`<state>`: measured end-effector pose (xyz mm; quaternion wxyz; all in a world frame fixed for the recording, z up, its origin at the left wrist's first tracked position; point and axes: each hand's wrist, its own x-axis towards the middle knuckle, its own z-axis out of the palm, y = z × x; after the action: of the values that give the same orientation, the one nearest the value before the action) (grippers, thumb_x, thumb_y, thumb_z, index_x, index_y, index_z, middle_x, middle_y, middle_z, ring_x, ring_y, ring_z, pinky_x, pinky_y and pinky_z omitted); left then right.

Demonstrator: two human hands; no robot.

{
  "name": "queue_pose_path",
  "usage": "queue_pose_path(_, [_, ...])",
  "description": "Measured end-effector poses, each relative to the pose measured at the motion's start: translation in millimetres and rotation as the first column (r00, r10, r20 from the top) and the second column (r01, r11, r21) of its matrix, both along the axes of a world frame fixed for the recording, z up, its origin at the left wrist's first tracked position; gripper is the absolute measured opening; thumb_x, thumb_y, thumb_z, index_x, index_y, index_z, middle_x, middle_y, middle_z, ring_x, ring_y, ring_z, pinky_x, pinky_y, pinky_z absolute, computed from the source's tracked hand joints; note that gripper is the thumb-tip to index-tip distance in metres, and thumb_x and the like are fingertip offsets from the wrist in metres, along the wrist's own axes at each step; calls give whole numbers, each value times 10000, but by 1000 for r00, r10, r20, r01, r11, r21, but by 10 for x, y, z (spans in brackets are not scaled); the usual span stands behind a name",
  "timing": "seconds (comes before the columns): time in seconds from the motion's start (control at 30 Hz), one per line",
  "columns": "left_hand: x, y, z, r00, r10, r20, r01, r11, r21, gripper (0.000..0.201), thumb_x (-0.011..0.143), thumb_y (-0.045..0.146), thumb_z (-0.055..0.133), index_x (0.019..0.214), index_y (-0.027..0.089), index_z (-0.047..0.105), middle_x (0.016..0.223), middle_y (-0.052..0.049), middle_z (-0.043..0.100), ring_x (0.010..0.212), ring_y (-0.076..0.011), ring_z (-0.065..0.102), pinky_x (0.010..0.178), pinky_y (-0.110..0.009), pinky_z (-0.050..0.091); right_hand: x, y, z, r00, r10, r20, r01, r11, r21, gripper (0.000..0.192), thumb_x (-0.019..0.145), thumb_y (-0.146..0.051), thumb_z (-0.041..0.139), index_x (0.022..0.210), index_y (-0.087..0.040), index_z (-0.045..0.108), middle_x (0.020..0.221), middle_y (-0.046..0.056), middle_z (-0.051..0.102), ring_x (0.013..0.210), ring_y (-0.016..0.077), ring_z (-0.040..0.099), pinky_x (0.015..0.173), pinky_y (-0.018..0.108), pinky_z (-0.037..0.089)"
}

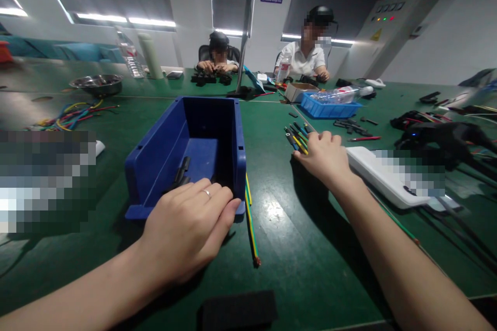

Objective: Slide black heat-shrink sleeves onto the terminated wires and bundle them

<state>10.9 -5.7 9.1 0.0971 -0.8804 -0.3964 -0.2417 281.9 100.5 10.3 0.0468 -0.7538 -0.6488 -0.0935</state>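
Left hand: from the head view I see my left hand (pixel 190 227) at the near end of the blue bin (pixel 239 165), fingers curled over its front lip, a ring on one; the fingertips are hidden inside, so I cannot tell whether they grip anything.
Right hand: I have my right hand (pixel 324 160) palm down over the near-right end of the wire bundle (pixel 298 139), thumb on the near side; whether the fingers pinch the wires I cannot tell.
Wire bundle: on the bench (pixel 279 279), right of the bin, with yellow, green, blue and black strands.
Bin: upright, broad end toward me, black pieces (pixel 181 169) lying on its floor.
Green-yellow wire: beside the bin's right wall I make out a striped wire (pixel 253 235) with a bare copper end.
Near edge: a black block (pixel 238 310) in front of me.
Right side: a white case (pixel 363 163) just beyond my wrist, loose black parts (pixel 351 125) farther back.
Far side: a blue tray (pixel 330 109) and two seated people (pixel 308 59).
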Motion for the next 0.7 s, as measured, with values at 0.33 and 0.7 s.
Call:
queue_pose_path(0.33, [-8, 14, 6, 1000, -13, 14, 14, 1000, -17, 357, 1028, 240, 305, 782, 191, 559, 686, -18, 560, 644, -191, 507, 622, -339, 366, 201, 112, -65, 986, -165, -21, 162, 982, -93, 564, 900, -440, 522, 1270, -16, 489, 1232, 303, 566, 1153, 407, 567, 871, 458, 462])
queue_pose_path(0.7, [-11, 2, 1, 1000, -9, 7, 9, 1000, -17, 368, 1028, 251, 308, 771, 192, 565, 680, -13, 558, 645, -185, 507, 622, -334, 371, 274, 105, -85, 995, -101, -19, 100, 995, -19, 425, 878, -279, 515, 1185, 12, 558, 1143, 311, 597, 1065, 428, 584, 823, 494, 466])
